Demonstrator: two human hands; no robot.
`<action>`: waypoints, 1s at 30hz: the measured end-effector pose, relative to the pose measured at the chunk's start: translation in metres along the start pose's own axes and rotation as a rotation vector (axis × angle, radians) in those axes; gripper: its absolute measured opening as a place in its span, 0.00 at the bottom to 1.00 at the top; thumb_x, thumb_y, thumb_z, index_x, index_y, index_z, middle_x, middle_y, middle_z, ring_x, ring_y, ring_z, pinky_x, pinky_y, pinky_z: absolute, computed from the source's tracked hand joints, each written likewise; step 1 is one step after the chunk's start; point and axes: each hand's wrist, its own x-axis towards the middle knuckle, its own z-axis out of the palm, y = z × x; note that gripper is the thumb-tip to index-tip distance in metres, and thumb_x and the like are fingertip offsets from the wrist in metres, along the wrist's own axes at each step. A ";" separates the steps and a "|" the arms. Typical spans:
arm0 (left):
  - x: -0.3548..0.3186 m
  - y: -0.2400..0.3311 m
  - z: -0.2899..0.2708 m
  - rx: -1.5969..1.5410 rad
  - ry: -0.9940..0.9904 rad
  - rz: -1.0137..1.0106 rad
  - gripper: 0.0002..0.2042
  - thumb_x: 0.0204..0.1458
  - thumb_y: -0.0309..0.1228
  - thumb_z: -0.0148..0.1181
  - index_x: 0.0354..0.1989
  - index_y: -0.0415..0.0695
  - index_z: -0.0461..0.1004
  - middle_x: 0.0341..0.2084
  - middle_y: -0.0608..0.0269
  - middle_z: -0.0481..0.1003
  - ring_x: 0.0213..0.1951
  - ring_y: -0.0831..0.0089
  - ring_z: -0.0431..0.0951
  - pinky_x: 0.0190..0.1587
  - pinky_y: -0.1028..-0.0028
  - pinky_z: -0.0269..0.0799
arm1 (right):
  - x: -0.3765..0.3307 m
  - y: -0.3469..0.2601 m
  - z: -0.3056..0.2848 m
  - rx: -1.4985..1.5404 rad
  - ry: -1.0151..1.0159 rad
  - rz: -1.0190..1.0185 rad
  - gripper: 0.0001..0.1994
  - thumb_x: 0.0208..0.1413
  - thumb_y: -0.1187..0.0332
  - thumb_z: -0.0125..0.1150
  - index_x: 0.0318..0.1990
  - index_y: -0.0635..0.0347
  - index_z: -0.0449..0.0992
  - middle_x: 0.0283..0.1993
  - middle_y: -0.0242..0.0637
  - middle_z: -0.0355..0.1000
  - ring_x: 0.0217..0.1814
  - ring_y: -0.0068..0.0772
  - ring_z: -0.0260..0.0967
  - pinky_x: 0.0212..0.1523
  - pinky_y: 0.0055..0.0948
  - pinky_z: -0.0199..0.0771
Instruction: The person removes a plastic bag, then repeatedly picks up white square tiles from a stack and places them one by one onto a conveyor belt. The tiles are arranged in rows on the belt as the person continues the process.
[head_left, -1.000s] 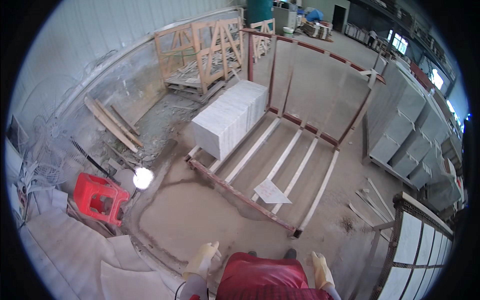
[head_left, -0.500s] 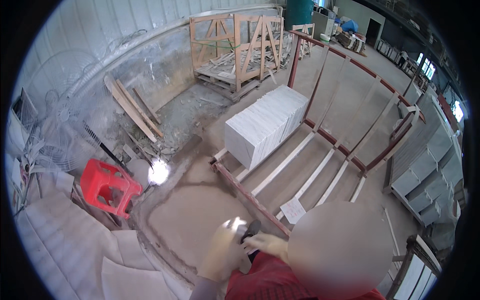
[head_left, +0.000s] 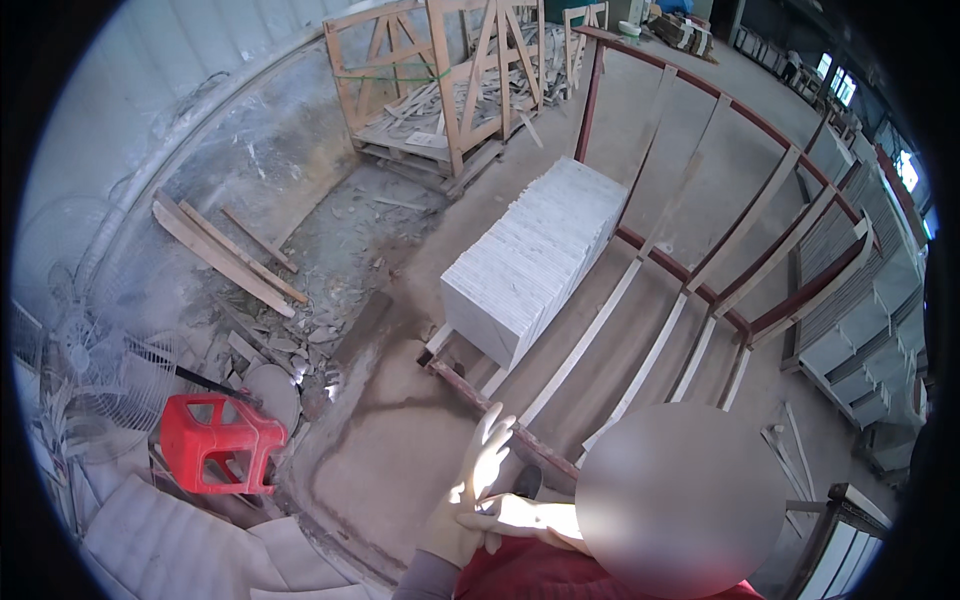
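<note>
My left hand [head_left: 470, 495], in a pale glove, is raised in front of me with its fingers stretched out. My right hand [head_left: 525, 517], also gloved in pale material, comes across from the right, its fingers closed on the glove at the left hand's wrist. Bright sunlight falls on both gloves and washes out detail. A dark shoe [head_left: 527, 481] shows just beyond the hands. Past them, a row of upright white stone slabs [head_left: 535, 262] stands at the left end of a reddish metal rack [head_left: 462, 388].
Pale slats [head_left: 590, 337] cross the rack. A red plastic stool [head_left: 220, 440] and a fan [head_left: 105, 375] are at left, near sheets of padding [head_left: 160, 545]. Wooden planks [head_left: 225, 258] and rubble lie by the wall. A wooden crate [head_left: 440, 90] holds scraps. More slabs [head_left: 850, 320] stand right.
My left hand has risen and its fingers have straightened; my right hand is now at its wrist. The whole view has shifted, with the stool and rack appearing lower.
</note>
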 end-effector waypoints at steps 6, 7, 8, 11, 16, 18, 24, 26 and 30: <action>0.076 -0.005 -0.035 0.490 -0.215 0.112 0.22 0.62 0.38 0.46 0.60 0.36 0.63 0.60 0.51 0.63 0.63 0.65 0.61 0.64 0.71 0.55 | 0.067 0.063 -0.032 0.789 0.133 -0.224 0.22 0.59 0.60 0.58 0.52 0.74 0.71 0.47 0.46 0.74 0.45 0.33 0.73 0.44 0.31 0.72; 0.099 -0.016 -0.048 0.516 -0.196 0.085 0.23 0.62 0.39 0.47 0.59 0.36 0.64 0.60 0.51 0.63 0.63 0.65 0.62 0.64 0.71 0.55 | 0.067 0.066 -0.039 1.020 -0.087 -0.627 0.22 0.59 0.59 0.59 0.47 0.75 0.73 0.41 0.45 0.76 0.38 0.35 0.75 0.41 0.34 0.73; 0.121 -0.023 -0.061 0.539 -0.172 0.053 0.23 0.62 0.41 0.48 0.59 0.37 0.64 0.59 0.51 0.63 0.62 0.65 0.62 0.64 0.71 0.55 | 0.062 0.037 -0.044 0.850 0.095 -0.363 0.21 0.59 0.59 0.59 0.45 0.75 0.74 0.38 0.44 0.76 0.36 0.36 0.75 0.40 0.35 0.74; 0.182 -0.007 -0.075 0.383 -0.059 -0.207 0.23 0.58 0.46 0.52 0.56 0.44 0.69 0.46 0.56 0.74 0.52 0.66 0.71 0.56 0.67 0.64 | 0.082 0.027 -0.066 0.721 0.467 0.047 0.20 0.59 0.56 0.59 0.32 0.70 0.77 0.25 0.41 0.76 0.32 0.38 0.75 0.40 0.39 0.75; 0.327 0.030 -0.173 0.311 0.216 -0.250 0.18 0.54 0.44 0.59 0.47 0.47 0.74 0.27 0.67 0.75 0.26 0.81 0.73 0.26 0.81 0.67 | 0.120 0.050 -0.112 0.884 0.670 0.097 0.22 0.64 0.57 0.48 0.38 0.72 0.77 0.34 0.50 0.78 0.38 0.41 0.77 0.44 0.31 0.74; 0.360 0.062 -0.181 0.645 0.278 -0.013 0.24 0.55 0.47 0.55 0.54 0.43 0.69 0.44 0.53 0.73 0.48 0.67 0.71 0.48 0.71 0.66 | 0.141 0.053 -0.126 0.976 0.865 0.103 0.21 0.64 0.57 0.48 0.41 0.72 0.76 0.36 0.49 0.78 0.39 0.41 0.77 0.44 0.32 0.74; 0.462 0.137 -0.183 0.816 0.363 0.235 0.36 0.49 0.43 0.65 0.62 0.35 0.59 0.57 0.45 0.66 0.58 0.60 0.68 0.61 0.67 0.61 | 0.205 0.105 -0.170 0.825 1.067 0.326 0.18 0.62 0.59 0.53 0.45 0.69 0.74 0.40 0.44 0.76 0.39 0.34 0.76 0.45 0.27 0.71; 0.497 0.135 -0.210 0.924 0.320 0.311 0.36 0.49 0.45 0.65 0.62 0.35 0.60 0.55 0.47 0.68 0.56 0.61 0.69 0.58 0.67 0.64 | 0.216 0.109 -0.182 0.717 1.067 0.343 0.18 0.61 0.59 0.54 0.46 0.68 0.74 0.40 0.42 0.76 0.40 0.31 0.75 0.45 0.25 0.69; 0.523 0.122 -0.213 0.837 0.189 0.142 0.33 0.50 0.47 0.63 0.59 0.36 0.63 0.51 0.50 0.71 0.53 0.63 0.71 0.55 0.68 0.64 | 0.226 0.082 -0.239 0.826 1.038 0.225 0.19 0.59 0.57 0.56 0.48 0.66 0.74 0.41 0.37 0.76 0.42 0.26 0.73 0.46 0.23 0.68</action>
